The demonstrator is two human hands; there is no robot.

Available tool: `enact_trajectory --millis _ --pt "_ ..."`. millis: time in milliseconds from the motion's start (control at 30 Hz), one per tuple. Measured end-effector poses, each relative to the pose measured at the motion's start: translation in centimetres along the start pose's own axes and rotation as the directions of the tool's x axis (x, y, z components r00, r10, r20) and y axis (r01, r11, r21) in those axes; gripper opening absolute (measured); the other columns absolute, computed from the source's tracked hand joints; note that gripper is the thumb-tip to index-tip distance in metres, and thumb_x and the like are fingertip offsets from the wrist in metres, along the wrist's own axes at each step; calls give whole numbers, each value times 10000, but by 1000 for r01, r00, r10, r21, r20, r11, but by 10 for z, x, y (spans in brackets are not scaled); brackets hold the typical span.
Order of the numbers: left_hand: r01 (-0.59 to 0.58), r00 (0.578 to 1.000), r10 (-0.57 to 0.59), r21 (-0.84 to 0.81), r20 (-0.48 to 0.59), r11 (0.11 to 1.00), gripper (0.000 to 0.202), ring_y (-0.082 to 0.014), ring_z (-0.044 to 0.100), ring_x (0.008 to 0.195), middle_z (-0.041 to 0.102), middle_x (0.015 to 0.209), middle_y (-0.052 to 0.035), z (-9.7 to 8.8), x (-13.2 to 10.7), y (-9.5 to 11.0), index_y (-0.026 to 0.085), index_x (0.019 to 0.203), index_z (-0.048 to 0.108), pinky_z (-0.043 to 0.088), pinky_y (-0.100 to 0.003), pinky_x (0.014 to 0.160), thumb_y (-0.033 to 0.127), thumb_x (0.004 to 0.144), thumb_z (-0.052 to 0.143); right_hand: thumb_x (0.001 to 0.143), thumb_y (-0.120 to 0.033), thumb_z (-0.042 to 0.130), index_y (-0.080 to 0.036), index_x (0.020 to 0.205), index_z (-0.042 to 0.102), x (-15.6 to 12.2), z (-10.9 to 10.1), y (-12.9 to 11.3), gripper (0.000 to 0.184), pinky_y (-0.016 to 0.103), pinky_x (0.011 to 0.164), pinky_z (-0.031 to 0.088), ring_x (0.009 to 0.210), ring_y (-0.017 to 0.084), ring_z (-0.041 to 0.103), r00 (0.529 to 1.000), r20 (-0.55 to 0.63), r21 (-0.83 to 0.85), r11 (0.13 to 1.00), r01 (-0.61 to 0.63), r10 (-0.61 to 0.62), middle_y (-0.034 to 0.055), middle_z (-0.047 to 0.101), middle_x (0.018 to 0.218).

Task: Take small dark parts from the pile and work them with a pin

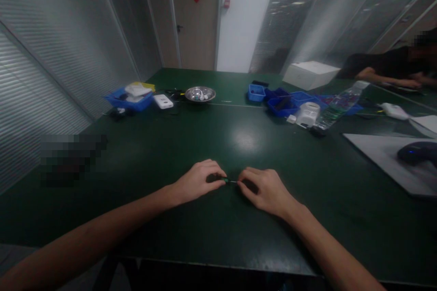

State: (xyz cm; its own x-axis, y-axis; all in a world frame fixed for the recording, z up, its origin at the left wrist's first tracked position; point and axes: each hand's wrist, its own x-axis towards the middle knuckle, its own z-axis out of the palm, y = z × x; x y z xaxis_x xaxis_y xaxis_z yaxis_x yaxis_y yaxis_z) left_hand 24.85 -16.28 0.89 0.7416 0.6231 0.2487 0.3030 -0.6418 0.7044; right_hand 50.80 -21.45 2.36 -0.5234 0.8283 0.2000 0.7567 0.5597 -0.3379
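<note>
Both my hands rest on the dark green table (239, 141) near its front edge. My left hand (200, 181) is curled round a small dark tool with a green tip, likely a small screwdriver (225, 181). Its thin metal shaft points right, into the pinched fingers of my right hand (264, 189). What the right fingers hold at the shaft's end is too small to make out.
At the back stand blue bins (128, 97), a metal bowl (200, 94), a white device (163, 101), more blue trays (283, 102), a white jar (308, 114), a water bottle (337, 104) and a white box (310, 74). A dark mouse (418, 151) lies on a white sheet at right. Another person leans on the far right.
</note>
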Motion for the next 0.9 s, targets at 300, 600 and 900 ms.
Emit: enact_trajectory --millis 300,600,900 --pt "-14 1000 14 25 16 1000 159 -200 605 1029 689 1057 -43 0 -1 3 213 1112 712 472 -346 903 279 980 654 1007 -293 513 -218 964 649 2 6 -4 161 277 640 377 687 134 614 1000 -30 26 1000 9 -8 2 669 854" --pt "-9 1000 9 28 16 1000 166 -207 616 980 682 1012 -56 -1 0 2 189 1065 712 493 -340 858 313 962 672 1045 -325 472 -215 994 659 13 13 -15 222 259 619 413 696 137 621 988 -157 108 994 28 -11 35 708 903" --pt "6 1000 -6 32 -9 999 175 -196 605 955 674 1032 -60 0 -1 2 195 1104 715 495 -330 845 278 957 670 1023 -317 511 -215 972 665 4 11 4 192 263 661 442 702 140 633 977 -205 128 991 -31 57 27 705 885"
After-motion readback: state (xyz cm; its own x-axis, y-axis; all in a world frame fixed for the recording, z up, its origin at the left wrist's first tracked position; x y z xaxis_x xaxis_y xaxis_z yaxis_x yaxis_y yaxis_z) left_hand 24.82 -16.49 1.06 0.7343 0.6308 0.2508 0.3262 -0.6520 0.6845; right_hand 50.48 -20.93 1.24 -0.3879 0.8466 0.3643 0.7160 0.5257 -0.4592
